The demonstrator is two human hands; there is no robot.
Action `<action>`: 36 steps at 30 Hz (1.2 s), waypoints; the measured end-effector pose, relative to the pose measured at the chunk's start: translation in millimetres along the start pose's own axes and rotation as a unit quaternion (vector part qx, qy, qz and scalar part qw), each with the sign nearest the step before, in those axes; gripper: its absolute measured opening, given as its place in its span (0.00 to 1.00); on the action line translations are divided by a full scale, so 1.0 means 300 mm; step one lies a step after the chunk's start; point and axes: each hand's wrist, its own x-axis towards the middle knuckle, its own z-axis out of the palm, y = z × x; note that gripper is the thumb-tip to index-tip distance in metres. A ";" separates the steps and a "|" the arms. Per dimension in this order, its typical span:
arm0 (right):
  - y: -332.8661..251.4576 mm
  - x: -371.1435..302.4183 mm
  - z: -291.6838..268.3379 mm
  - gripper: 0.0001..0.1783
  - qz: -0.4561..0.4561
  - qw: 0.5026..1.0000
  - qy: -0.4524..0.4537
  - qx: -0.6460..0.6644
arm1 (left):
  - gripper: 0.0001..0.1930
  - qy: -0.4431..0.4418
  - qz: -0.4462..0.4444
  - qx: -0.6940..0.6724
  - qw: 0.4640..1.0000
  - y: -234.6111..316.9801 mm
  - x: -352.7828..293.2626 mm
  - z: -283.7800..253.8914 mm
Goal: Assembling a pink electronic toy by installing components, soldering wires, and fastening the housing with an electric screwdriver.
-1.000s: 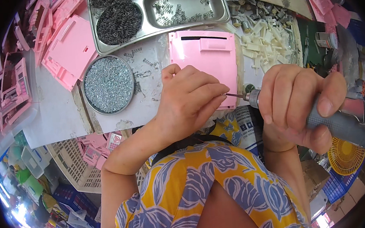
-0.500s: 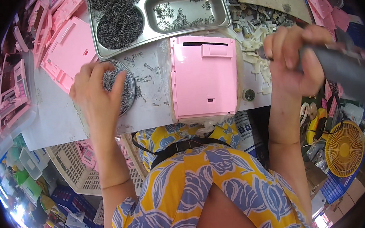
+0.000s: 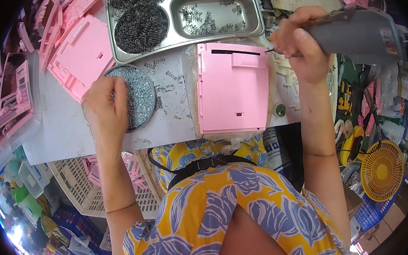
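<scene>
My right hand (image 3: 303, 43) is wrapped round a grey electric screwdriver (image 3: 355, 34), held level above the right of the table. Its thin bit points left, close to the upper right corner of a pink plastic housing (image 3: 223, 95). This housing lies flat in front of me, with a long slot near its far edge and a small hole near its near edge. My left hand (image 3: 106, 104) is closed at the left side of a round dish of small silvery screws (image 3: 139, 96). Its curled fingertips are turned away, so whatever they hold stays hidden.
Behind the dish stands a metal tray (image 3: 171, 15) with dark springs in its compartments. More pink housings (image 3: 76, 56) pile up at the left. White plastic parts (image 3: 284, 78) lie right of the work. A cream crate (image 3: 84, 185) sits below, a yellow basket (image 3: 382, 171) at lower right.
My left hand has closed from spread fingers beside the screw dish. My right hand has moved up and left with the screwdriver, its bit now near the pink housing.
</scene>
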 end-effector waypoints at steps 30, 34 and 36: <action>0.018 0.145 0.277 0.13 -0.019 0.992 -0.075 0.095 | 0.11 -0.033 0.010 0.152 0.988 0.013 -0.057 -0.026; 0.098 0.167 0.269 0.13 -0.025 0.994 -0.079 0.066 | 0.05 0.014 0.026 0.088 0.996 0.008 -0.063 -0.041; 0.108 0.167 0.282 0.08 -0.007 0.994 -0.076 0.074 | 0.03 0.052 0.025 0.085 0.995 -0.012 -0.051 -0.039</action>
